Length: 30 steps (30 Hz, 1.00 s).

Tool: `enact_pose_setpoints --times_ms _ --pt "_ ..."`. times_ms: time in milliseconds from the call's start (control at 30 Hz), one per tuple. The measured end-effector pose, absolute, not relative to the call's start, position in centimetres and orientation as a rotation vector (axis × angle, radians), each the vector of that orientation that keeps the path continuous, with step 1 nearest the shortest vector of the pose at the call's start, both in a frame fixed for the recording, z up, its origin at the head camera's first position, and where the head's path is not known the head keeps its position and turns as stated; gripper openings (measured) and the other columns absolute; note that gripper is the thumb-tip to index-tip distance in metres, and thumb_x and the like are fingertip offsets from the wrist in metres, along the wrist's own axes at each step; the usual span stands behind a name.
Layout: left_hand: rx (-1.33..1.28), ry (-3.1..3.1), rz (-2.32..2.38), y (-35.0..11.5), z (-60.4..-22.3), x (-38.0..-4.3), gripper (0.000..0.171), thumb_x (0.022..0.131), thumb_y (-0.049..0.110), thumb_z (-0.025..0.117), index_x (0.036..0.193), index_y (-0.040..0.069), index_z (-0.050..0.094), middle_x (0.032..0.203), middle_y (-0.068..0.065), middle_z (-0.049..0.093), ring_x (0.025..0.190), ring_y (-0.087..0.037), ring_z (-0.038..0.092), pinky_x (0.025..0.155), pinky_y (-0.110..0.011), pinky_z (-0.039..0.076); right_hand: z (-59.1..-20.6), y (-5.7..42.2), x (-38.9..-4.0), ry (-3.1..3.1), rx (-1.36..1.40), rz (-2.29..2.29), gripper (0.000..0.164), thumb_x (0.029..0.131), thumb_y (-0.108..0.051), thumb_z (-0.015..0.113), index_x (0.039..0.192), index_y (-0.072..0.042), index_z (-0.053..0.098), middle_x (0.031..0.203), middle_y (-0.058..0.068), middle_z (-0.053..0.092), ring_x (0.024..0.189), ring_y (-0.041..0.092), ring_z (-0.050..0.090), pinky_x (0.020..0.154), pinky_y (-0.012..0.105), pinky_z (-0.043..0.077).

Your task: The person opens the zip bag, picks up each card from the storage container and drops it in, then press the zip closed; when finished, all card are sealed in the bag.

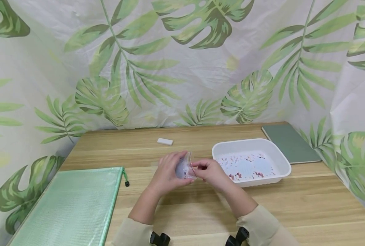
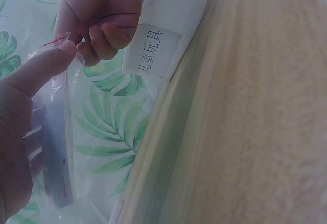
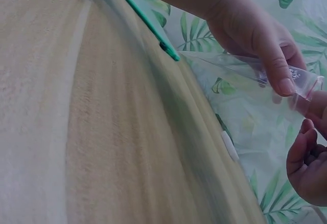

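1 wooden table (image 1: 200,215) bears the work. With that work at the dial's centre, a green mesh pouch (image 1: 78,201) lies at 8 o'clock, a white tray (image 1: 278,157) at 3, a grey-green notebook (image 1: 293,143) at 2. The left hand (image 1: 167,171) grips a clear bag (image 1: 183,168) at the centre; the right hand (image 1: 212,173) pinches its red-lined mouth (image 2: 53,41). A pale printed insert (image 2: 57,155) is already inside; closing or opening the mouth looks unfinished, which I cannot tell, and the bag is not set down. At 11, a white block (image 1: 165,141) lies untouched.
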<state>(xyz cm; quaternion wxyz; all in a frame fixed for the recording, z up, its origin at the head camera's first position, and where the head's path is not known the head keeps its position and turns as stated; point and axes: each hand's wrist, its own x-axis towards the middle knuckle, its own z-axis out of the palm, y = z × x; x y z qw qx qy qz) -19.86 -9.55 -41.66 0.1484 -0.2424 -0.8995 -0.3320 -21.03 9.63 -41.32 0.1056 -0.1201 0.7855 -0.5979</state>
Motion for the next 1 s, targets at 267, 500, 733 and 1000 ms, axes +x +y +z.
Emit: enact_pose_setpoints --times_ms 267,500,733,1000 --pt "-0.647 -2.626 -1.008 -9.8 -41.1 -19.8 0.087 0.067 0.036 0.088 0.140 0.009 0.050 0.134 -0.010 0.059 0.126 -0.029 0.052 0.107 -0.051 0.034 -39.2 13.9 -22.1 2.442 -0.296 -1.694 0.034 0.088 -0.017 0.071 0.118 -0.001 0.068 0.079 -0.004 0.061 0.066 0.010 0.052 0.060 0.024 0.049" --pt "-0.625 -2.650 -1.037 -10.0 -40.8 -19.8 0.088 0.067 0.035 0.088 0.142 0.009 0.049 0.136 -0.010 0.058 0.127 -0.029 0.051 0.108 -0.050 0.033 -38.4 20.2 -24.7 2.677 -0.203 -1.429 0.040 0.091 -0.023 0.069 0.125 -0.002 0.064 0.094 0.008 0.064 0.081 0.015 0.055 0.070 0.030 0.051" --pt "-0.621 -2.652 -1.028 -9.9 -41.0 -19.7 0.088 0.067 0.035 0.088 0.141 0.009 0.049 0.135 -0.010 0.058 0.126 -0.029 0.051 0.109 -0.051 0.033 -39.7 25.0 -27.0 2.763 -0.178 -1.085 0.043 0.094 -0.024 0.065 0.130 -0.002 0.060 0.113 0.017 0.065 0.099 0.026 0.057 0.082 0.035 0.050" --pt "-0.614 -2.653 -1.027 -9.7 -41.0 -19.4 0.088 0.067 0.035 0.088 0.141 0.009 0.049 0.134 -0.010 0.058 0.125 -0.029 0.052 0.107 -0.050 0.034 -41.6 27.2 -28.4 2.736 -0.147 -0.860 0.041 0.089 -0.017 0.069 0.125 0.001 0.063 0.121 0.022 0.063 0.108 0.034 0.056 0.097 0.052 0.045"
